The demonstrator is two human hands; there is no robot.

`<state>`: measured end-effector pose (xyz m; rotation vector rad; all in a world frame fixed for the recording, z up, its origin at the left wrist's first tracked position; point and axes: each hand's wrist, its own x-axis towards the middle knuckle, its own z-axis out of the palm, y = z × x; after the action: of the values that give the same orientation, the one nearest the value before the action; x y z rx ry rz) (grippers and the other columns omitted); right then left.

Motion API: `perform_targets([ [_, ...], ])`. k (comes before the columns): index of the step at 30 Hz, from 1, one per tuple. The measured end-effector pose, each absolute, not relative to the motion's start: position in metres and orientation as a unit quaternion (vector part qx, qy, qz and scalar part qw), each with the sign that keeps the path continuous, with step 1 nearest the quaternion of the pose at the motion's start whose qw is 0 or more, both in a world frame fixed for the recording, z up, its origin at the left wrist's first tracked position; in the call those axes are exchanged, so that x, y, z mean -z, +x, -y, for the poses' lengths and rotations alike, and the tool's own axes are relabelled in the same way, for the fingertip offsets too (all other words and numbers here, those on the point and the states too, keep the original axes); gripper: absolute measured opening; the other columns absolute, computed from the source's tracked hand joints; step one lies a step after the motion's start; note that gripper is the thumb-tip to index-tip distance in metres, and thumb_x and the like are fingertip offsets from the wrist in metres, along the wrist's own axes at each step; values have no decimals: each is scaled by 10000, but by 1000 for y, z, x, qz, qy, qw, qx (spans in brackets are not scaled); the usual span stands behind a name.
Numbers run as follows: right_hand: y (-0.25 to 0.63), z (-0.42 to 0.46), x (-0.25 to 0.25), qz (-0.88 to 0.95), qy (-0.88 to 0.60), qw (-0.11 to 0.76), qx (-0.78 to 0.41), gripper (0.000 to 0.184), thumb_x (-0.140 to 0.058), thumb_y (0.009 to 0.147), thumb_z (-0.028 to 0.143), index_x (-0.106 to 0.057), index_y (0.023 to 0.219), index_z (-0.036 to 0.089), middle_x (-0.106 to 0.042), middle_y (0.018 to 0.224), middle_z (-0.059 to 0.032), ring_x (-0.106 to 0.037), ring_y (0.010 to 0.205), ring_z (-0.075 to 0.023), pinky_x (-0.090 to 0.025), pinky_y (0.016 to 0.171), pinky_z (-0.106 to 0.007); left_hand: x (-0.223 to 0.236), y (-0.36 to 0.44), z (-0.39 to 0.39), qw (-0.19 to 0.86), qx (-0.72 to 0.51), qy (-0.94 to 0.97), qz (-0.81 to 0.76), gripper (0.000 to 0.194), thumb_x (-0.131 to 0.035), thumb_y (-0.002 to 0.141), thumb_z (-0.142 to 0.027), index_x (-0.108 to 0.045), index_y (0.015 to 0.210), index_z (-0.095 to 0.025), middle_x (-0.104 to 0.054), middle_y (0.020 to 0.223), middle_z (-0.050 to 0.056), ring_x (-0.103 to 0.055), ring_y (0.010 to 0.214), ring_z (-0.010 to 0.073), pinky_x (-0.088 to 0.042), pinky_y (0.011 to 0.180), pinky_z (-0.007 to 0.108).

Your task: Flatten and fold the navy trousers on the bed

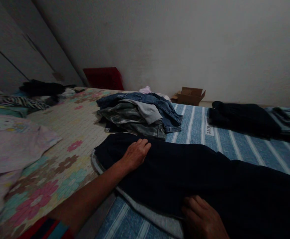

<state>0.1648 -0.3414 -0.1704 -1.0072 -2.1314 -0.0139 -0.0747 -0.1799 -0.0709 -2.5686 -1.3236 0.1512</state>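
Observation:
My left hand (136, 154) lies flat on a dark navy garment (192, 176), near its far edge. The garment is spread across the bed, and a grey layer (147, 215) shows along its near edge. My right hand (202, 217) rests on the same garment at the bottom of the view, its fingers slightly apart. Neither hand appears to grip the cloth. Just beyond my left hand sits a loose pile of clothes, with a denim jacket (145, 106) on top of a grey mottled garment (125, 119).
The bed has a blue striped sheet (231, 149) and a floral quilt (67, 149). A dark folded garment (241, 118) lies at the right, and pale printed cloth (10, 142) at the left. Behind the bed are a cardboard box (189, 96), a red object (103, 78) and a wall.

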Motion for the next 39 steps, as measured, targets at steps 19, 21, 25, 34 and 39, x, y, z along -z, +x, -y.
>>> perform_targets([
  [19, 163, 349, 170, 830, -413, 374, -34, 316, -362, 810, 17, -598, 940, 181, -610, 869, -60, -520, 727, -168, -426, 649, -273, 83, -71, 136, 125, -100, -885, 438, 197, -448, 798, -80, -623, 851, -153, -596, 916, 99, -550, 904, 226, -442, 729, 333],
  [21, 163, 351, 172, 824, -424, 374, -44, 328, -343, 823, 22, -601, 948, 181, -610, 896, -69, -522, 761, -178, -432, 680, -293, 75, -69, 134, 127, -91, -878, 453, 207, -433, 810, -98, -628, 866, -142, -599, 914, 111, -568, 896, 233, -446, 725, 340],
  [25, 164, 352, 170, 831, -417, 366, -41, 315, -349, 834, 29, -606, 950, 169, -612, 914, -77, -521, 776, -176, -439, 684, -296, 64, -63, 124, 130, -65, -852, 503, 255, -384, 835, -125, -614, 946, -121, -591, 951, 135, -610, 842, 247, -463, 692, 357],
  [34, 168, 353, 160, 854, -390, 344, -13, 276, -347, 878, 65, -596, 962, 151, -612, 915, -91, -542, 819, -179, -447, 696, -294, 98, -59, 108, 85, -12, -844, 530, 267, -366, 821, -51, -561, 994, -112, -551, 1048, 143, -627, 870, 233, -496, 718, 353],
  [39, 168, 353, 163, 856, -388, 341, 0, 288, -345, 869, 50, -606, 934, 151, -625, 899, -85, -550, 798, -168, -461, 677, -282, 95, -84, 123, 52, 35, -876, 478, 337, -431, 822, -71, -484, 1145, -152, -511, 1203, 108, -558, 1064, 193, -485, 852, 307],
])
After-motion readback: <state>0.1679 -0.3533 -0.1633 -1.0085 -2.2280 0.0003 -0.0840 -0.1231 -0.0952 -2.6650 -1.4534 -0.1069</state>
